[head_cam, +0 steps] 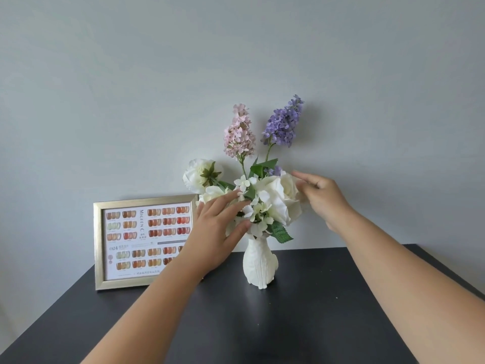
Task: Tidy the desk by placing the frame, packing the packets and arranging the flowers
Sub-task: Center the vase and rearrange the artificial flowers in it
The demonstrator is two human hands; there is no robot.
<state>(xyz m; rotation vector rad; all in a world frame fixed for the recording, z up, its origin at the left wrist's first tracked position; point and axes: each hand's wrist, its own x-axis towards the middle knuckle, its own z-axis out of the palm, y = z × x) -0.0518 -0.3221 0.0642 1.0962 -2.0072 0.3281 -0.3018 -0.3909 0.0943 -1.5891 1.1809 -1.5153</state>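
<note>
A white ribbed vase (259,264) stands near the back of the dark desk (301,319). It holds white roses (278,195), a pink spike flower (239,132) and a purple spike flower (284,122). My left hand (219,232) rests its spread fingers on the small white blossoms at the bunch's left front. My right hand (321,198) touches the big white rose from the right, fingers apart. A gold frame (101,245) with a nail colour chart stands upright to the left, against the wall, partly hidden by my left hand. No packets are in view.
A plain grey wall (131,88) rises directly behind the desk. The desk's back edge runs just behind the vase, and its left and right edges slant toward me.
</note>
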